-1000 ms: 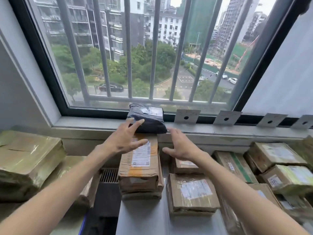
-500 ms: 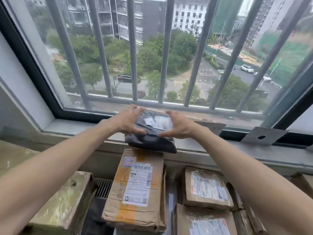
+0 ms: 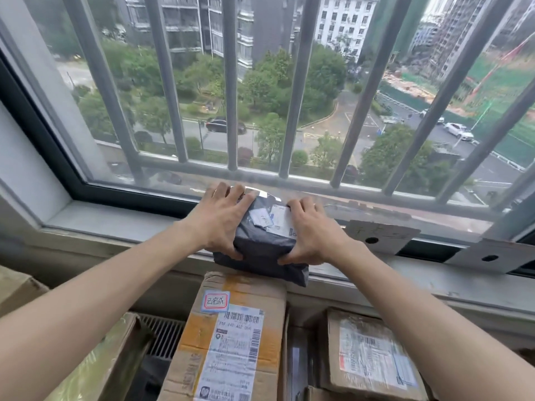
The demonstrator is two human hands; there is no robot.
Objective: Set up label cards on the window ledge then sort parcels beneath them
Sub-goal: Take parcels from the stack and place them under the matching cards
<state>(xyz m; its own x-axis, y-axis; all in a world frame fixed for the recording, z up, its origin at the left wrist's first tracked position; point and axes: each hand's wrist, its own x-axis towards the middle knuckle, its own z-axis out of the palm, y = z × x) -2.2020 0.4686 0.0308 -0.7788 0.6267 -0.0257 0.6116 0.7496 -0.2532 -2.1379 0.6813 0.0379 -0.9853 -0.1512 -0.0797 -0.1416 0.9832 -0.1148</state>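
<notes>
Head view puts your fingers first: the left hand (image 3: 218, 219) lies spread over the top left of the dark poly-bag parcel (image 3: 262, 244), fingers reaching to its far edge by the glass, thumb hooked under its near left corner. Your right hand (image 3: 311, 230) mirrors it, fingers curled over the far right edge beside the white shipping label (image 3: 279, 219), thumb pressed along the near right corner. So both hands grip the parcel from its two sides, and neither is nearer than the other; it sits squarely between them.

The parcel rests on the window ledge (image 3: 115, 227), its far end up against the window frame and its near end overhanging the ledge lip, just above the tall cardboard box (image 3: 231, 337). Its long axis runs from you toward the glass, roughly along your forearms.

Just beside your right hand, a label card (image 3: 382, 235) with a punched hole leans against the frame; a second card (image 3: 489, 254) stands further right. Judging by the task, the parcel belongs below a card, so any shift would go rightward or down, led by the right hand. A smaller taped box (image 3: 373, 354) lies below that side.
</notes>
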